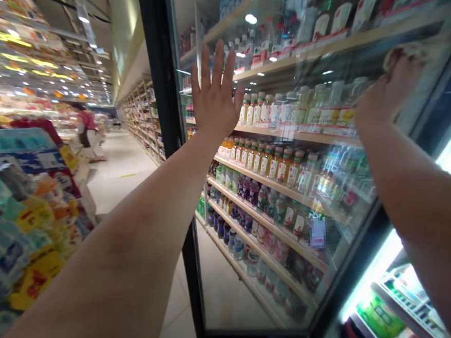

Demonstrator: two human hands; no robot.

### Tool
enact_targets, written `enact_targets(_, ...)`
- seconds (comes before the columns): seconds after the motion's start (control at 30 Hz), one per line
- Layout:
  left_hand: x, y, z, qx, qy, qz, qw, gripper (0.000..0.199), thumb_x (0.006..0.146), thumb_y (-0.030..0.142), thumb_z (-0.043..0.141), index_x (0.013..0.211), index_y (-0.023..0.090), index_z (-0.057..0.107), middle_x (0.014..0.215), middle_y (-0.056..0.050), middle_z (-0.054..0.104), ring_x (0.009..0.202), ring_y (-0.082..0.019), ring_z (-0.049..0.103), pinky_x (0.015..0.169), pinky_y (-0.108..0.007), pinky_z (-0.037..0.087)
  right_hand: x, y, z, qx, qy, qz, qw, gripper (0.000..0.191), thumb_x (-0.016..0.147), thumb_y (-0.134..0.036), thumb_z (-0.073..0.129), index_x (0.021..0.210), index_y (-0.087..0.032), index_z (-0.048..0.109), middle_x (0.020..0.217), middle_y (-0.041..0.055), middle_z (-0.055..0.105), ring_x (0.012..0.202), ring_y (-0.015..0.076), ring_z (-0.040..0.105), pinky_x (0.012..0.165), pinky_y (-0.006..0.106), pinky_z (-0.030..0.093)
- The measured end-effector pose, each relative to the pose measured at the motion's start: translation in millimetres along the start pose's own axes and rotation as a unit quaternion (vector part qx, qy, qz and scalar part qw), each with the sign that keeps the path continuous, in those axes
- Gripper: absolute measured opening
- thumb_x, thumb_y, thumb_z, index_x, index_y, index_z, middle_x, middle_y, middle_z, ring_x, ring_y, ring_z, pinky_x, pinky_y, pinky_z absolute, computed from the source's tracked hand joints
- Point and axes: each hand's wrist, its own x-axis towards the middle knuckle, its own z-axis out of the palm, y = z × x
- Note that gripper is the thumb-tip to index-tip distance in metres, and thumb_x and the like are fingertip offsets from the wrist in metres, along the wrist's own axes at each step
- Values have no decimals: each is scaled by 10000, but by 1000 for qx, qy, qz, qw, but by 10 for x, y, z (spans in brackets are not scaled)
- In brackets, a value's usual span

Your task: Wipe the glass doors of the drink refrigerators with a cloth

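A glass door (234, 297) with a black frame stands swung out in front of me. Fingers spread, my left hand (217, 100) lies flat against the upper left part of the pane and holds nothing. Higher up on the right, my right hand (384, 93) presses a crumpled whitish cloth (408, 56) with dark patches to the glass. Motion blurs this hand and the cloth a little. Rows of bottles show through the pane behind both hands.
Beyond the glass are shelves of bottled drinks (267, 161). Lit cooler shelves with green packs (380, 315) sit at lower right. Bagged goods (36, 223) are piled at left beside an aisle (122, 184), where a person (87, 129) stands farther off.
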Motion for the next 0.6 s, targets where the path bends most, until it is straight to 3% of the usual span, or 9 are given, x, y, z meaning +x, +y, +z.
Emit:
enact_targets(0.03,-3,0,0,13,-1,2,1000,803,882,633,249,1623,322,229,1607,279,33,1481,-64,-259,1297,-329,-183,-211,-183,106,-27,16,50,998,531,1011,-279,304,1479,-79,456,1579,200,383,1536,414,184,1232,698,-13)
enact_targets(0.1,-11,1,2,28,-4,9,1000,805,900,616,237,1627,271,211,1623,251,-18,1511,-94,-225,1298,-353,-189,-724,-606,276,-42,-42,22,998,506,983,-219,344,1442,-93,514,1533,195,456,1530,393,255,1257,682,134)
enact_targets(0.2,-18,4,10,26,-3,16,1000,840,898,651,225,1628,236,189,1644,214,-18,1530,-127,-214,1290,-382,-205,-1535,-1159,348,-13,-197,-157,968,544,962,-136,390,1450,-341,518,1479,31,567,1526,274,331,1230,584,361)
enact_targets(0.3,-6,-2,25,8,-5,19,1000,914,855,737,160,1627,247,165,1634,235,-6,1480,-85,-310,1255,-338,-263,-1985,-1374,265,19,-325,-336,884,629,943,-81,422,1521,-329,438,1531,-8,529,1521,220,343,1197,487,448)
enact_targets(0.37,7,-7,29,-4,-12,14,1000,985,803,801,140,1626,261,158,1625,254,21,1429,-42,-375,1232,-295,-291,-1934,-1315,188,23,-369,-394,842,604,946,-83,427,1523,-259,447,1544,6,514,1509,217,366,1200,462,446)
enact_targets(0.43,12,-3,16,-13,-18,0,1000,1056,735,862,173,1619,285,179,1622,263,88,1394,-21,-416,1229,-278,-289,-1630,-1139,113,4,-368,-395,842,557,954,-104,422,1487,-246,498,1533,3,527,1505,225,373,1212,477,426)
enact_targets(0.5,2,12,-14,-23,-23,-12,999,1085,684,888,209,1608,320,206,1620,259,144,1383,-12,-424,1245,-293,-255,-1182,-905,31,-31,-321,-339,884,538,960,-119,400,1452,-288,536,1517,-20,546,1512,219,362,1227,502,396)
enact_targets(0.57,-20,33,-54,-32,-27,-14,999,1068,682,867,225,1605,330,215,1636,233,136,1406,-8,-388,1267,-324,-198,-724,-683,-60,-67,-224,-233,944,539,965,-152,370,1453,-312,533,1525,-25,537,1520,207,347,1258,503,345)
enact_targets(0.6,-32,43,-72,-34,-27,-14,999,1054,688,849,232,1605,331,214,1643,219,125,1419,-5,-365,1274,-337,-173,-529,-599,-105,-78,-195,-203,957,553,974,-161,335,1498,-254,486,1564,28,488,1543,246,293,1276,566,275)
